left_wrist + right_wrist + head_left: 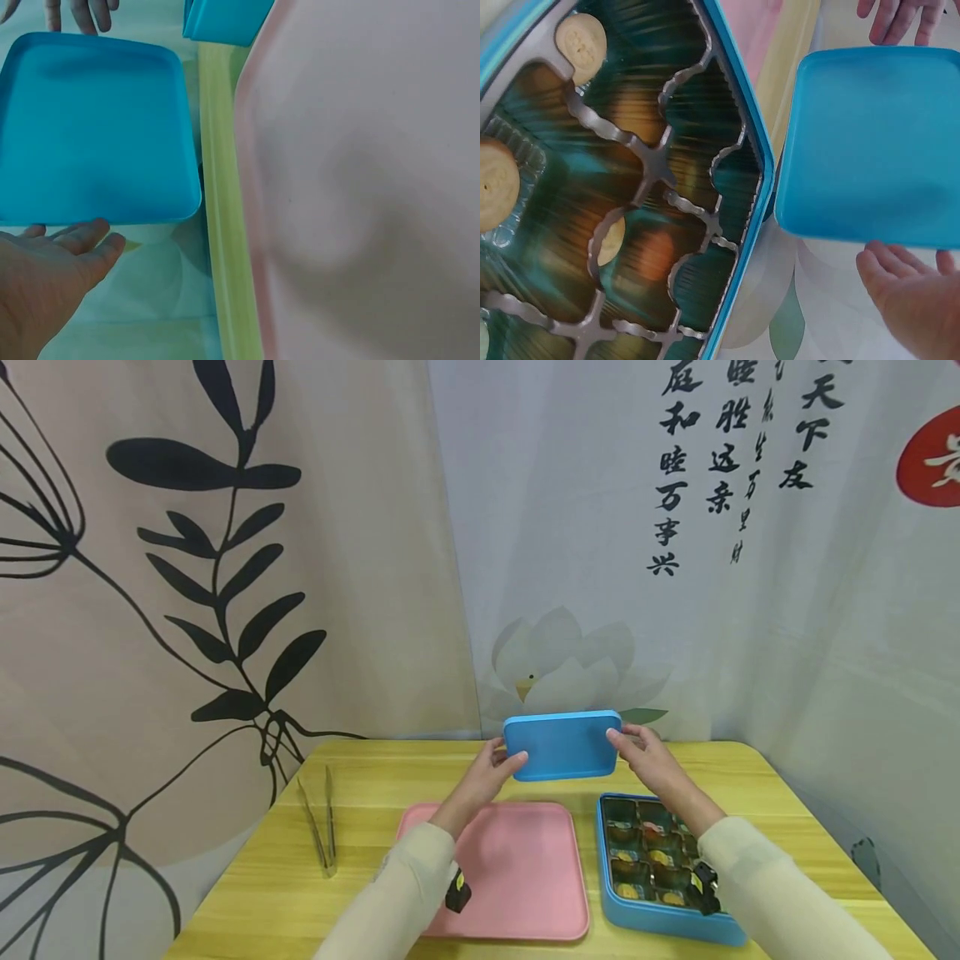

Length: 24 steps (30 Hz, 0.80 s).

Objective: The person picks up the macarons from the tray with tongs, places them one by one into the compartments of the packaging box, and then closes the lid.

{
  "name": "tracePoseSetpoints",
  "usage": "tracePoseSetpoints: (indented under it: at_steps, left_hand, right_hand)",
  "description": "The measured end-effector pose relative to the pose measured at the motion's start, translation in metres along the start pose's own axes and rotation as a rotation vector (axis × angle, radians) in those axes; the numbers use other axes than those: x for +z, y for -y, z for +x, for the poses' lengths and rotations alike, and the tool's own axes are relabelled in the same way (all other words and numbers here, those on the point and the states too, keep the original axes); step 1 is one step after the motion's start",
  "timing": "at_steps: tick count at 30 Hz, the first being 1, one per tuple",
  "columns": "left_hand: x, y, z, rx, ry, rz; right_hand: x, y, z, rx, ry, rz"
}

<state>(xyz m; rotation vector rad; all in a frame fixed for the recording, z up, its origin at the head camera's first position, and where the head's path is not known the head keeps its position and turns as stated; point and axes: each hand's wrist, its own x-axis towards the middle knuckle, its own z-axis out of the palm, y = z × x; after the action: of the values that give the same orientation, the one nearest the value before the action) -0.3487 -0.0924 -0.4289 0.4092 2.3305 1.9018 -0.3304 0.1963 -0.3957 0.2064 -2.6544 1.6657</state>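
Observation:
A blue rectangular lid point(562, 747) is held up over the far edge of the table, its shallow inside facing me. My left hand point(483, 781) grips its left edge, thumb in front and fingers behind. At the opposite edge my right hand point(656, 768) pinches it the same way, thumb near the upper corner. Below my right forearm stands a matching blue box point(667, 927). Its dark compartmented insert point(656, 161) holds round pale cookies point(583, 46) and an orange piece, seen in the right wrist view. My right sleeve hides part of the box.
On the yellow wooden table point(360, 814) a pink tray point(525, 868) lies left of the box, partly under my left arm. Clear tweezers point(326, 839) lie farther left. A printed curtain point(570, 527) hangs right behind the table.

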Motion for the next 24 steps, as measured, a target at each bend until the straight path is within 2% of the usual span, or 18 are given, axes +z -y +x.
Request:
tracePoseSetpoints:
  at_steps: [8,16,24]
  left_hand:
    - [0.008,0.003,-0.001,0.011,-0.062,0.006]
    - [0.014,0.01,-0.002,0.009,-0.135,0.0]
    - [0.022,0.013,-0.003,0.006,-0.233,0.027]
  right_hand:
    - [0.003,-0.005,-0.004,0.004,-0.054,0.0]
    - [0.008,-0.011,-0.005,-0.015,-0.054,0.012]
    - [0.013,-0.01,-0.006,0.006,-0.072,0.008]
